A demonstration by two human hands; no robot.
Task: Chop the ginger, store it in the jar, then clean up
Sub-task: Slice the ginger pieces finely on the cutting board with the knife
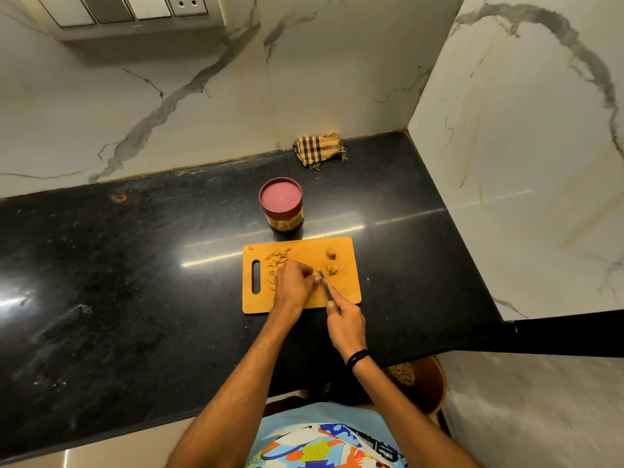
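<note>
We stand at a black counter [135,265] set into a marble-walled corner. A wooden board [344,292] lies at centre frame, its long axis left to right and its handle slot at the left end.

We judge the chopping well under way but not done. A heap of cut ginger [277,258] sits at the board's upper left, while 2 whole chunks [331,254] wait at its upper right. The jar [282,204] stands just above the board with its red lid on; something yellowish shows through the glass, but we cannot tell what. Storing and cleaning up are both left. A checked cloth [317,150] lies against the wall, well above the jar.

The right hand [346,324] grips the knife [324,282] with its forefinger laid along the spine. The knife's long axis runs up the frame, and the tip points up and slightly left. The left hand [292,285] curls its fingers down just left of the blade. We judge it pins a piece of ginger, though the fingers hide that piece.
</note>
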